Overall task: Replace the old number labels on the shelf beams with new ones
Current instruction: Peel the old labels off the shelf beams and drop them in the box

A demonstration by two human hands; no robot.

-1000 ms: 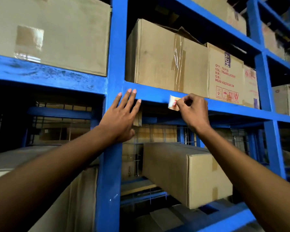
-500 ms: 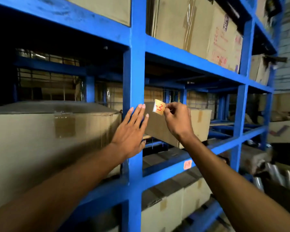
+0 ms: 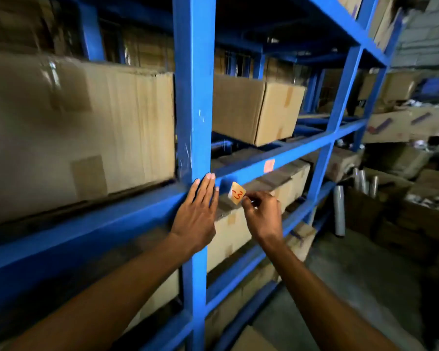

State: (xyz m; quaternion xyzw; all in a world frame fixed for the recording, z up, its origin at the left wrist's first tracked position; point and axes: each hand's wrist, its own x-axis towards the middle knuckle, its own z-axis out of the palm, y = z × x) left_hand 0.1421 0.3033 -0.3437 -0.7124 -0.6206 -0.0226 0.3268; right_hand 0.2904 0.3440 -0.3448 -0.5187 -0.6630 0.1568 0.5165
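The left hand (image 3: 197, 214) lies open and flat on the blue post (image 3: 193, 97) where it meets the beam (image 3: 251, 168). Just right, the right hand (image 3: 261, 214) pinches a label (image 3: 237, 193) marked 3, near the beam; another label (image 3: 269, 165) sticks farther right.

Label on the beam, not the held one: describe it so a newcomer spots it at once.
Start at the blue upright where the left hand lies flat, and follow the horizontal beam rightwards. The stuck label is a small pale orange patch on the beam's face. Unlike the label pinched in the right hand, marked "3", its marking is unreadable.
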